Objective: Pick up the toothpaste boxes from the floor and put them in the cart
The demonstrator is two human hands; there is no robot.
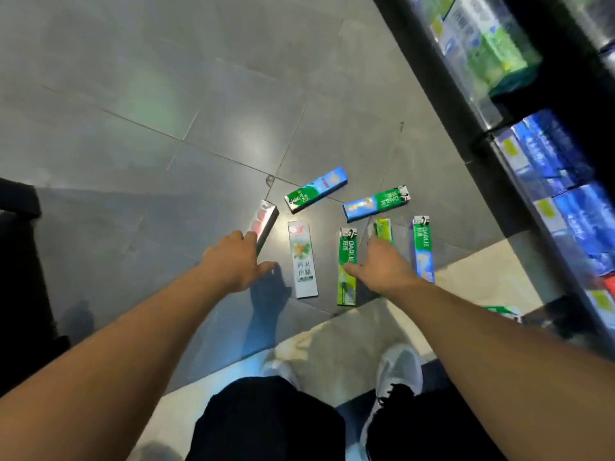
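We see grey tile floor (149, 94) w/ a dark store shelf (519, 134) of boxed goods along the right. Toothpaste boxes lie scattered on the floor between both hands. Our left hand (233, 261) grips the near end of a silver-red box (266, 217), its far end tilted up. Our right hand (382, 264) has fingers curled down onto a yellow-green box (382, 227); can't tell if gripped. Between them: a white box (302, 261) & a green Darlie box (347, 254), flat.
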